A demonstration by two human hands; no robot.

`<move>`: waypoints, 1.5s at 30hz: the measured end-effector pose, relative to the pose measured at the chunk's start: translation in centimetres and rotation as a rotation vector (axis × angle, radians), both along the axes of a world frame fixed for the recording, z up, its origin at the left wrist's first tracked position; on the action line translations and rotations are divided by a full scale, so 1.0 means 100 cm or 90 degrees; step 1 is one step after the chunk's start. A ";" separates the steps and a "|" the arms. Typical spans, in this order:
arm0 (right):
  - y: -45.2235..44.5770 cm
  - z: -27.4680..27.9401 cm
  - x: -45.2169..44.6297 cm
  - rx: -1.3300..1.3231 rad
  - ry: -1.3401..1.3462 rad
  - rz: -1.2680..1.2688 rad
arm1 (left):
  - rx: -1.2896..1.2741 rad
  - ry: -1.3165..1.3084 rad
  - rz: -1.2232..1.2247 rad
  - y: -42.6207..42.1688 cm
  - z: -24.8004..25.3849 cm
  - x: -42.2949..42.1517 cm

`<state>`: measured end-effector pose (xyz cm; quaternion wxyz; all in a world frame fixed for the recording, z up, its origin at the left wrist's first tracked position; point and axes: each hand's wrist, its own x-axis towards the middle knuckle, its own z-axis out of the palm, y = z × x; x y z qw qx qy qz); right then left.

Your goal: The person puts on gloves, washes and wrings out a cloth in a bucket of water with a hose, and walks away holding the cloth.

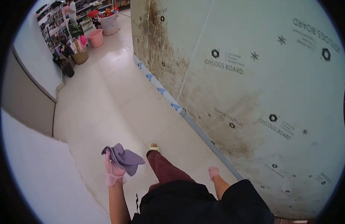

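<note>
A pink glove covers my left hand [113,171], whose fingers are closed on a purple cloth [127,158] that hangs to the right over the tiled floor. My right hand [214,172], also in a pink glove, hangs low near the base of the printed board wall [232,89]. It is small in view, and its fingers are too indistinct to read.
Brown stains mark the board wall on the right, with a grey and blue-patterned strip [163,91] along its foot. A white wall and grey door [28,89] stand left. Ahead are a pink bucket [96,38], a large tub [109,25], shelves and a person [72,11].
</note>
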<state>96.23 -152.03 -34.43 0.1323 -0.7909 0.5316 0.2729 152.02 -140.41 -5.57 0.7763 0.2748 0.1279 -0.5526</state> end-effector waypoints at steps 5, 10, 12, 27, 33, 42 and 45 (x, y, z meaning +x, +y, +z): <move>-0.099 0.012 0.095 0.029 -0.015 0.085 | 0.023 0.050 0.081 -0.086 -0.031 0.103; -0.254 0.058 0.324 0.035 -0.258 0.198 | 0.047 0.049 0.119 -0.168 0.008 0.188; -0.312 0.104 0.418 0.166 -0.502 -0.248 | 0.009 0.078 0.112 -0.211 0.021 0.215; -0.492 0.168 0.732 0.536 -0.852 -0.429 | -0.079 -0.022 -0.157 -0.510 0.029 0.450; -0.564 0.245 0.782 0.573 -1.148 -0.408 | -0.107 0.057 -0.349 -0.640 0.070 0.465; -0.689 0.268 0.841 0.683 -1.345 -0.365 | -0.242 -0.044 -0.468 -0.786 0.083 0.498; -0.720 0.281 0.847 0.685 -1.331 -0.354 | -0.249 -0.060 -0.497 -0.826 0.075 0.517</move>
